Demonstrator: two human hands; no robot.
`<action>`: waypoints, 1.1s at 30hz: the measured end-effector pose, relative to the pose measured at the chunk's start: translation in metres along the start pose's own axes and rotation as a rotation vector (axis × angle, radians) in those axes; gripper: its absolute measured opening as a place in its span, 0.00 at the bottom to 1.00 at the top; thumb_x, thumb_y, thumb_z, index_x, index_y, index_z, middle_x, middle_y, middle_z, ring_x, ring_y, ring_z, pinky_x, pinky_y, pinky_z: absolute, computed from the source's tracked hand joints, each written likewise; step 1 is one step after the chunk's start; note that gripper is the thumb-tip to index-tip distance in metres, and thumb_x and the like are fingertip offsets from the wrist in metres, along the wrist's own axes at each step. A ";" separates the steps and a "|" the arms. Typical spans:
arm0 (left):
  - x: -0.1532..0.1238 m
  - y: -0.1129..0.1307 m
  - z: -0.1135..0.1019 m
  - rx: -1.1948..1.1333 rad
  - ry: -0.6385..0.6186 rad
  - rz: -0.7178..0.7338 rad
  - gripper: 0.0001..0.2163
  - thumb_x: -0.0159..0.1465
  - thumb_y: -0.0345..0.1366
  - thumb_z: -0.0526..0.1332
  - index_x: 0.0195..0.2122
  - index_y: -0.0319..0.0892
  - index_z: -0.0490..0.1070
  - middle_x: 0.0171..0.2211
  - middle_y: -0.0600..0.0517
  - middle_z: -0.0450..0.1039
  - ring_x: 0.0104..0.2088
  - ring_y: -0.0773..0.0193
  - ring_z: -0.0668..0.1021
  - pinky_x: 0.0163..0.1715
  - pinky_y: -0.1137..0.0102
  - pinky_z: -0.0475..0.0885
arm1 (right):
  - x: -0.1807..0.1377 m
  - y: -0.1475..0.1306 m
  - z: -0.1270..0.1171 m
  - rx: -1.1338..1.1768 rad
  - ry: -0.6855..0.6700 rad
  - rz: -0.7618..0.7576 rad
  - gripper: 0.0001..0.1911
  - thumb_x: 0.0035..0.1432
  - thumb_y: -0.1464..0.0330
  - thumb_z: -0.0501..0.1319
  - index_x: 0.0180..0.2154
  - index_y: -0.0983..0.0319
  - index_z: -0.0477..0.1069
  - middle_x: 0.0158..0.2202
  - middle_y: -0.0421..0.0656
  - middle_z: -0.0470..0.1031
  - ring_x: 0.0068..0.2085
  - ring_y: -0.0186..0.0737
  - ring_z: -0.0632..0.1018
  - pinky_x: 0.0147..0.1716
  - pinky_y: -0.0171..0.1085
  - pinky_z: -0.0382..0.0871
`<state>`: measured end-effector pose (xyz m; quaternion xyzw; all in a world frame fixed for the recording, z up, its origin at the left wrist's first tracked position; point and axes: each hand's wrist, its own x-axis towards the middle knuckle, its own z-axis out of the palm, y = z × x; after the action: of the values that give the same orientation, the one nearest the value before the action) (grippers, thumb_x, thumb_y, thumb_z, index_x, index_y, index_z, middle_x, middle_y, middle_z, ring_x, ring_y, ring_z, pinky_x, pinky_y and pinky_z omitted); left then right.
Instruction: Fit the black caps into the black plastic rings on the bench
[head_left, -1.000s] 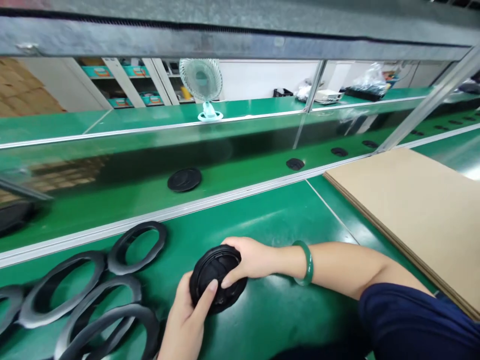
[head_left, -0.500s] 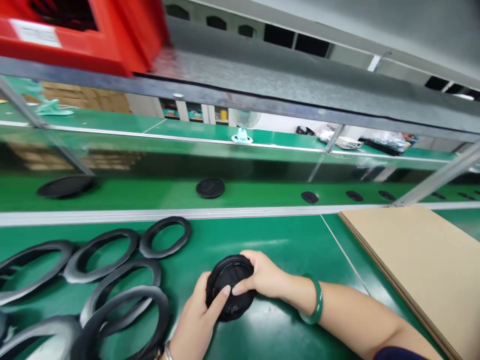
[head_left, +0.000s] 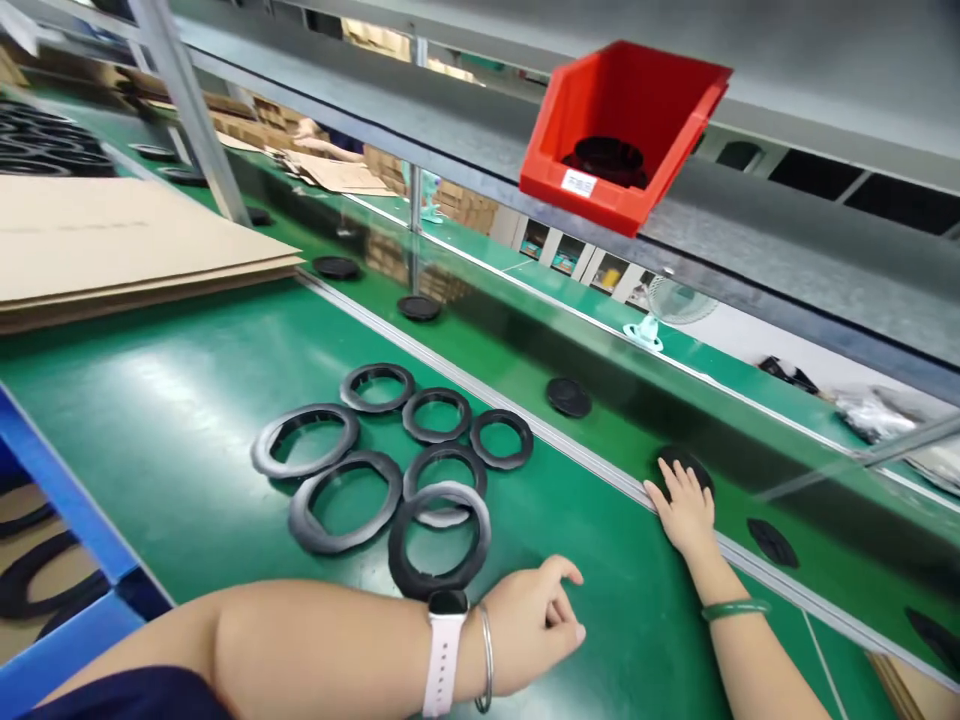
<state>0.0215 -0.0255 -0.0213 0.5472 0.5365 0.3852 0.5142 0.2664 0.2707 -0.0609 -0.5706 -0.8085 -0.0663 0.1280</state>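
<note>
My right hand [head_left: 686, 510] reaches over the green conveyor belt, fingers spread flat on top of a black round disc [head_left: 697, 468]. Part of that disc is covered by the fingers. My left hand [head_left: 536, 625] hovers over the green table [head_left: 600, 540], holding nothing, its fingers loosely curled and the thumb apart from them. Nearest to it is a black ring [head_left: 399, 548], which leans on another black ring [head_left: 480, 465]. Several similar rings lie just beyond, among them a small ring [head_left: 525, 455] by the belt's edge.
More black discs lie along the belt, such as one disc [head_left: 568, 397]. A red bin [head_left: 581, 212] holding black parts sits on the metal shelf [head_left: 787, 290]. Cardboard sheets [head_left: 135, 245] lie at left, near a blue crate [head_left: 82, 490] with rings. A co-worker's hand [head_left: 315, 140] shows far back.
My view has swung left. Both hands have let go of the black disc they held together; my right hand is now on a disc on the belt, and my left hand is apart from it.
</note>
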 end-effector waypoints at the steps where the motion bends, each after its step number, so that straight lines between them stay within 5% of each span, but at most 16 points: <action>1: -0.002 0.003 -0.001 0.022 -0.012 0.012 0.20 0.59 0.35 0.61 0.54 0.45 0.66 0.39 0.53 0.81 0.37 0.63 0.80 0.36 0.70 0.72 | -0.002 0.001 0.002 -0.022 0.023 -0.005 0.36 0.65 0.49 0.45 0.68 0.59 0.59 0.70 0.44 0.52 0.71 0.49 0.51 0.67 0.58 0.44; 8: -0.014 0.010 -0.001 0.259 -0.041 0.233 0.18 0.59 0.35 0.63 0.51 0.46 0.69 0.46 0.52 0.79 0.42 0.59 0.80 0.46 0.64 0.74 | -0.023 -0.021 -0.004 0.004 0.071 -0.092 0.41 0.67 0.47 0.40 0.66 0.69 0.61 0.68 0.52 0.56 0.70 0.54 0.53 0.68 0.54 0.47; 18: -0.015 0.015 -0.009 0.663 0.098 0.574 0.21 0.60 0.36 0.65 0.56 0.42 0.68 0.56 0.46 0.72 0.59 0.54 0.71 0.64 0.57 0.63 | -0.073 -0.062 -0.015 0.102 0.074 -0.119 0.37 0.67 0.48 0.46 0.62 0.69 0.67 0.64 0.50 0.64 0.67 0.51 0.60 0.68 0.47 0.52; 21: -0.015 0.013 -0.019 0.883 0.228 0.517 0.26 0.62 0.42 0.64 0.61 0.43 0.65 0.67 0.43 0.61 0.70 0.44 0.56 0.69 0.46 0.49 | -0.085 -0.064 -0.016 0.197 0.086 -0.070 0.41 0.64 0.47 0.45 0.59 0.73 0.70 0.61 0.54 0.67 0.65 0.56 0.64 0.67 0.51 0.54; 23: -0.019 0.007 -0.029 1.037 0.365 0.371 0.30 0.61 0.48 0.64 0.63 0.43 0.64 0.71 0.39 0.52 0.72 0.36 0.44 0.68 0.36 0.39 | -0.092 -0.062 -0.013 0.262 0.084 -0.036 0.44 0.61 0.45 0.43 0.58 0.76 0.70 0.60 0.57 0.67 0.65 0.59 0.64 0.66 0.54 0.56; 26: -0.032 -0.006 -0.042 1.173 0.507 0.118 0.34 0.59 0.50 0.64 0.64 0.43 0.64 0.72 0.36 0.46 0.72 0.32 0.40 0.63 0.29 0.31 | -0.099 -0.057 -0.009 0.368 0.035 0.020 0.48 0.58 0.41 0.42 0.59 0.73 0.69 0.62 0.55 0.66 0.66 0.58 0.63 0.66 0.54 0.57; 29: -0.050 -0.014 -0.042 1.190 0.464 0.048 0.33 0.60 0.49 0.63 0.65 0.43 0.63 0.72 0.38 0.46 0.72 0.36 0.39 0.64 0.31 0.32 | -0.101 -0.054 -0.008 0.453 -0.024 0.066 0.49 0.56 0.39 0.42 0.60 0.70 0.68 0.63 0.53 0.64 0.66 0.56 0.62 0.67 0.53 0.56; 33: -0.065 -0.011 -0.022 1.043 0.236 0.225 0.36 0.61 0.51 0.62 0.68 0.45 0.57 0.71 0.39 0.51 0.73 0.42 0.46 0.68 0.39 0.38 | -0.099 -0.056 -0.011 0.499 -0.031 0.056 0.49 0.55 0.40 0.44 0.60 0.71 0.68 0.63 0.53 0.65 0.65 0.57 0.63 0.66 0.54 0.57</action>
<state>-0.0106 -0.0874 -0.0199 0.7366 0.6487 0.1795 0.0664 0.2461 0.1597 -0.0765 -0.5443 -0.7857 0.1475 0.2544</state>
